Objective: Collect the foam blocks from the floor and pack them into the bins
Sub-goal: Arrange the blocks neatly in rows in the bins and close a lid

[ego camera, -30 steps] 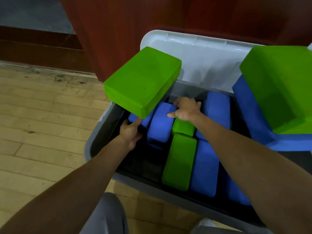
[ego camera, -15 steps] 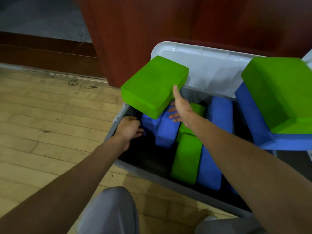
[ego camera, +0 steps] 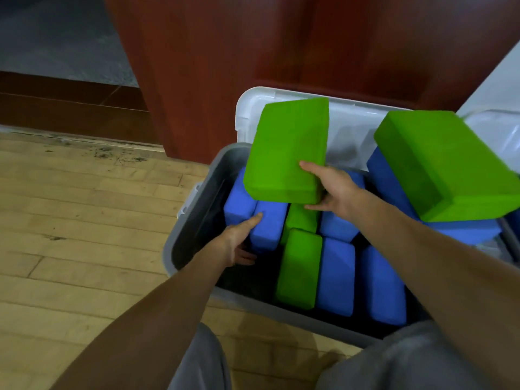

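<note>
Green block (ego camera: 287,153) above bin (ego camera: 281,313), pinched by right hand (ego camera: 334,190) (left hand (ego camera: 236,243) grips blue block (ego camera: 267,229)).

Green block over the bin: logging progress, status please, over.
Right grip holds green block above bin. Left grip holds blue block inside. Packed blocks beneath; gap near left.

view: head | position: worn on the person's head, above the grey bin (ego camera: 197,226) | direction: forward and steeply down | distance: near | shared: single view
</note>
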